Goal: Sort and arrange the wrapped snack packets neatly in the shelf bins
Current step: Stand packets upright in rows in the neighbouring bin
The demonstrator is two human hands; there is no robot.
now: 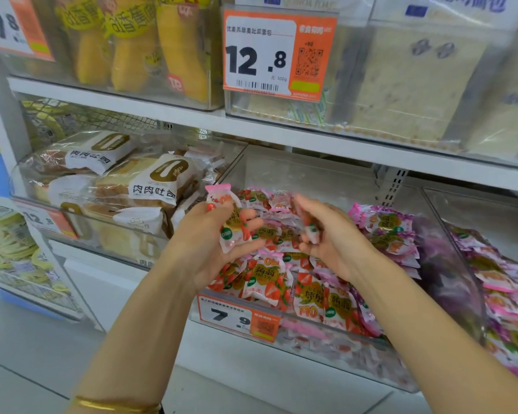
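A clear shelf bin holds a heap of small strawberry snack packets, red and pink, with purple-pink packets at its right side. My left hand hovers over the bin's left part and grips an upright strawberry packet with a pink top. My right hand is beside it over the heap, fingers curled round another small packet that is mostly hidden.
Left of the bin stands a clear bin of bread loaves. To the right, another bin holds pink and purple packets. The shelf above carries yellow cakes, white bread and a 12.8 price tag. A 7.9 tag fronts the snack bin.
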